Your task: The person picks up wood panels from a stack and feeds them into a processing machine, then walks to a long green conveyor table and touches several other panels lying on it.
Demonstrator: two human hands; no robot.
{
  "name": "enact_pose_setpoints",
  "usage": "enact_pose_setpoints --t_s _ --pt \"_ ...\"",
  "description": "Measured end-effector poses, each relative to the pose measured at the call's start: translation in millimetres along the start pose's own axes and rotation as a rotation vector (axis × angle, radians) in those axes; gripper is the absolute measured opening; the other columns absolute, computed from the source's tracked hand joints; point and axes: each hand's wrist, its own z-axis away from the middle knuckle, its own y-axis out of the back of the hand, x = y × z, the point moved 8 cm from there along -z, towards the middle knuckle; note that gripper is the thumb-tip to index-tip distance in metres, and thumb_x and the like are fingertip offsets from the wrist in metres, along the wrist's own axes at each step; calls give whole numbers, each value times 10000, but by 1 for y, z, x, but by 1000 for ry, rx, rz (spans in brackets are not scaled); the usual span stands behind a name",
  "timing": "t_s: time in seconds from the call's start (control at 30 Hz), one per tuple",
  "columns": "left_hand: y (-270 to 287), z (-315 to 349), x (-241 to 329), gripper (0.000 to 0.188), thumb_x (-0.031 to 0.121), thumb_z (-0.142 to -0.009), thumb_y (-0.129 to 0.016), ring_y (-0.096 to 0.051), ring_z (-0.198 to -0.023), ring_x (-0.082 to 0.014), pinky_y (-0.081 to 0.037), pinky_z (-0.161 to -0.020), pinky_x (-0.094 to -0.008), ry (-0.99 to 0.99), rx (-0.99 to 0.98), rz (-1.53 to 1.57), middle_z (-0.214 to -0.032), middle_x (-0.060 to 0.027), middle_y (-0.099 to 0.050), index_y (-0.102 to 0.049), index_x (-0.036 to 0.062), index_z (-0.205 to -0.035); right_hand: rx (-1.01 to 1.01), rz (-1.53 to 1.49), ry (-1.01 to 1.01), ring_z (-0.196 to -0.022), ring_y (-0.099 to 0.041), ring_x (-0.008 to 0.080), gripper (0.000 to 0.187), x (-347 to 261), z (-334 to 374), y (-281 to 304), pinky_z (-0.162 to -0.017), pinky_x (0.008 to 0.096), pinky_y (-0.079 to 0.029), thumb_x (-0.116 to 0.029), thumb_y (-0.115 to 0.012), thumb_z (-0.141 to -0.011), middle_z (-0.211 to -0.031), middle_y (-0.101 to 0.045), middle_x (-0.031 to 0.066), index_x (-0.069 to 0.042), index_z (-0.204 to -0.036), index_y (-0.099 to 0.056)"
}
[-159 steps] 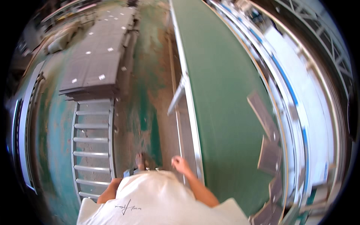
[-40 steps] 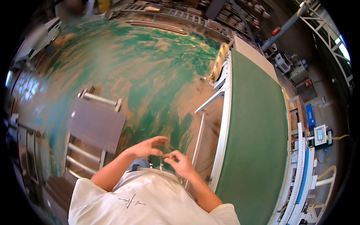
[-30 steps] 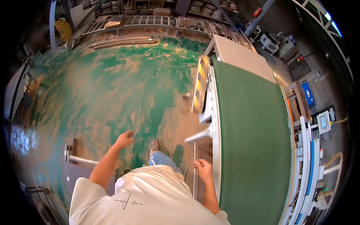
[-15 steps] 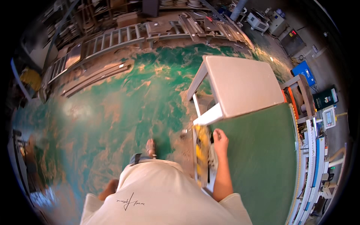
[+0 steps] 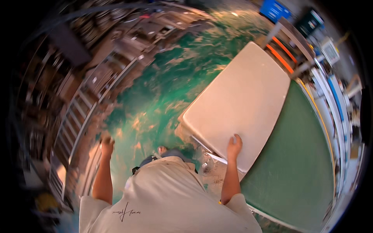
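My right hand [image 5: 234, 146] is over the near end of a pale beige, smooth-topped table [image 5: 239, 103], fingers loosely apart and holding nothing. Whether it touches the surface I cannot tell. Away on the left, my left hand [image 5: 107, 146] hangs over the floor, its fingers smeared by motion. Alongside the pale table runs a wide dark-green belt surface [image 5: 289, 167], reaching toward the lower right.
Green, dust-streaked floor [image 5: 155, 97] stretches ahead. A roller conveyor [image 5: 83, 108] with boards on it curves along the left. Beyond the pale table stands a frame with orange bars [image 5: 283, 56], near a blue box [image 5: 275, 10] and a small screen panel [image 5: 330, 51].
My view has turned to the right and come nearer the pale table. My right hand has gone from beside the yellow-and-black striped edge to over the tabletop. My left hand has come into view.
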Motion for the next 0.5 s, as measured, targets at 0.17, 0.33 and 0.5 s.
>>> enact_pose_setpoints --t_s 0.17,0.33,0.5 --pt "-148 -160 0 346 292 -988 -602 -631 -931 -195 -527 -761 -390 487 -784 -181 -1129 -76 -678 -664 55 -1233 107 367 -78 -1306 -503 443 520 -27 -133 -99 -1083 557 -399 -236 -727 -840 -1375 -564 268 -86 -1321 -601" --pt "-272 -344 178 312 284 -990 -575 -624 -818 -208 -519 -666 -383 460 -799 -302 -1019 -81 -675 -666 60 -1187 -55 526 -453 -1504 -221 446 620 -68 -180 -155 -1192 592 -214 -424 -620 -956 -1604 -258 294 -139 -1488 -476" --pt "-384 -602 411 285 275 -991 -548 -618 -705 -220 -511 -572 -376 172 -644 -244 -908 -87 -673 -667 64 -1141 16 460 -693 -1540 -138 418 652 -70 -178 -187 -1214 578 -152 -467 -589 -975 -1652 -178 250 -172 -1532 -426"
